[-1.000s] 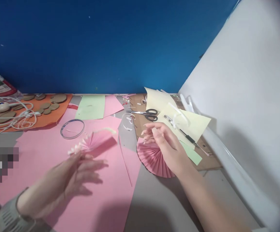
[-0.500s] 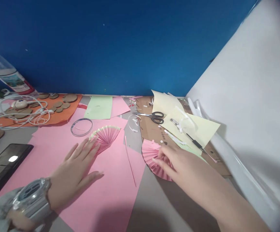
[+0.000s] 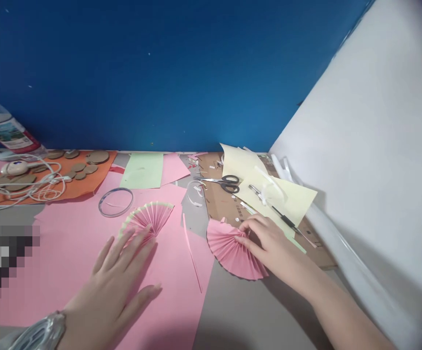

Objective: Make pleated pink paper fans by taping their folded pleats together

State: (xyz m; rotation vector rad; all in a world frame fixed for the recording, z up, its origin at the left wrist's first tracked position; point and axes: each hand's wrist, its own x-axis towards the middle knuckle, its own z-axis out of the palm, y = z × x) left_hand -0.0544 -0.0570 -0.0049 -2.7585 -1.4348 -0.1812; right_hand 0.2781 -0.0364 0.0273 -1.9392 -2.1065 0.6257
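Observation:
A pleated pink paper fan with a pale green edge (image 3: 162, 214) lies on the large pink sheet (image 3: 68, 243). My left hand (image 3: 119, 277) rests flat with its fingers spread, the fingertips over this fan's lower left part. Farther right, a second pleated pink fan (image 3: 229, 248) spreads in a half circle, with its curved edge toward me. The thumb and fingers of my right hand (image 3: 269, 243) pinch it near its upper middle. A thin pink strip (image 3: 192, 255) lies between the two fans.
Scissors (image 3: 229, 183) and a pen (image 3: 286, 217) lie on cardboard and cream paper (image 3: 298, 194) behind the right fan. A round ring (image 3: 101, 204), green paper (image 3: 143, 170), tangled white earphones (image 3: 50, 187) and a bottle (image 3: 10, 131) are at the left and back.
My right hand has shifted toward the right fan's upper edge, and more of its pleats show. My left hand stays spread over the left fan. The whole view has shifted slightly.

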